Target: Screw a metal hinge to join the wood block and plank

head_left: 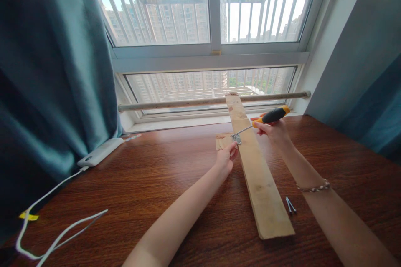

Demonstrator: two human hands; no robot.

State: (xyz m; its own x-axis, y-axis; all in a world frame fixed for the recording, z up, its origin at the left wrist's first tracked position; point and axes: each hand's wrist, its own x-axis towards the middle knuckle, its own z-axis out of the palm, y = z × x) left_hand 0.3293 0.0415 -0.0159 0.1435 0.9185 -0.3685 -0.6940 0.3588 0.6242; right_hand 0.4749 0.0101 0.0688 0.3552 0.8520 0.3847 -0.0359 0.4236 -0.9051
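Broadly, a dark wooden table (150, 171) takes up the lower view, with a barred window (216, 48) behind it and a blue curtain (59, 62) at the left. On the table lies a long board (261, 181), its long axis running away from the person and leaning slightly left, its far end reaching the rail (188, 103) below the window. From the right side, a screwdriver (273, 115) slants down and leftward over the board, its shaft pointing across the board's length. The right hand (275, 132) has its fingers closed around the front of the handle, the butt sticking out past them. The left hand (225, 157) is at the board's left edge, fingertips at the metal hinge; whether they pinch it or only steady it, I cannot tell. Just beyond that hand, a short wood piece (221, 143) juts leftward from the board. The hinge (237, 139) sits where the two meet, nearer the left hand, and the screwdriver's tip appears to meet its far edge. Smallest, some screws (290, 205) lie right of the board's near end.
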